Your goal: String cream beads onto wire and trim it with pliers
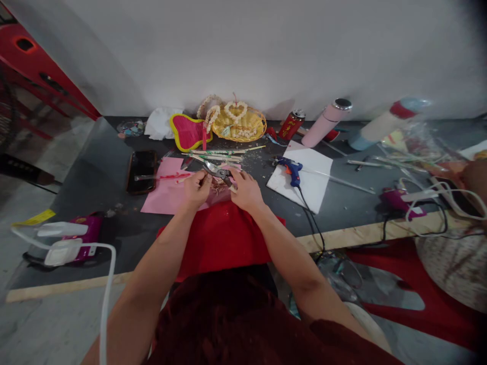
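My right hand [247, 190] is closed round the dark handles of a pair of pruning shears [217, 170], whose metal blades point up and left. Close by the blades, my left hand [198, 187] is pinched shut, with fingertips and thumb together; what it holds is too small to make out. Both hands are over a pink sheet of paper [162, 195] with small reddish-brown bits [218, 186] scattered on it. Just beyond the blades lie several thin sticks [218, 155], some with green wrapping. A red cloth [224, 238] covers the near edge below my wrists.
A phone [141, 172] lies left. Behind are a heart-shaped red-and-yellow piece [190, 133], a yellow basket [261, 133] with beaded ornaments, a red can [292, 125] and a pink bottle [323, 125]. A blue glue gun [292, 170] rests on white board [317, 195]. Another person's arm [475, 176] shows far right.
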`<state>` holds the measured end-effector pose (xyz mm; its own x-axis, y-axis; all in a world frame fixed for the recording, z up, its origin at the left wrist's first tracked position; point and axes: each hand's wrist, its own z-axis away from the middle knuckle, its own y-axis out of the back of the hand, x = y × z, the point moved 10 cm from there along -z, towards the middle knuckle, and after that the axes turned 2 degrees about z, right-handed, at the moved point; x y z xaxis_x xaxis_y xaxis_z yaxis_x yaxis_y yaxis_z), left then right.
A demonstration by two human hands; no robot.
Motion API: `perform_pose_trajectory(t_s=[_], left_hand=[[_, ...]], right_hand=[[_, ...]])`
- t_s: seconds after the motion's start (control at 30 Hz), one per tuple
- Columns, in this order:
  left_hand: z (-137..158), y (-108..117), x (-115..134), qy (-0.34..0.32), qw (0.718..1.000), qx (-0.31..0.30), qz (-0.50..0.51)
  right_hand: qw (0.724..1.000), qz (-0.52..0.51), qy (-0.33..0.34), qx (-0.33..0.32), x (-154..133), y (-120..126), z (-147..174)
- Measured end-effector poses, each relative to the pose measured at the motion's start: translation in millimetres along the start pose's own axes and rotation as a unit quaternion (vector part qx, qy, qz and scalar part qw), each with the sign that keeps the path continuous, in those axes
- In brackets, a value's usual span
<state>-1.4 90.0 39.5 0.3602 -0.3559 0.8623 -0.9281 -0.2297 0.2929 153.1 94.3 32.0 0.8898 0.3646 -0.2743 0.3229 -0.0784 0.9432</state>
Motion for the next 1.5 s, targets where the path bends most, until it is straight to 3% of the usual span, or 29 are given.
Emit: perform_pose_trajectory(t_s=[0.4, 0.57, 0.93, 1.2, 1.5], left_hand=[[-1, 2, 3, -0.050, 0.996, 0.023, -0.072], [0, -1, 1, -0.033, 0.998, -0.003, -0.057], [0, 1, 6, -0.025, 0.997, 0.000, -0.066], [-2, 7, -1, -0.036, 0.995, 0.058, -0.074], [-1, 0, 10, -0.038, 0.997, -0.007, -0.060]], right_hand=[[1.000, -0.007, 0.002, 0.007, 5, 0, -2], [1.000, -0.004, 0.001, 0.011, 5, 2, -2], [1.000, -0.006, 0.002, -0.026, 1, -2, -1], [1.000, 0.016, -0.016, -0.010, 4, -1, -4], [1.000, 0.017, -0.002, -0.011, 4, 2, -1]])
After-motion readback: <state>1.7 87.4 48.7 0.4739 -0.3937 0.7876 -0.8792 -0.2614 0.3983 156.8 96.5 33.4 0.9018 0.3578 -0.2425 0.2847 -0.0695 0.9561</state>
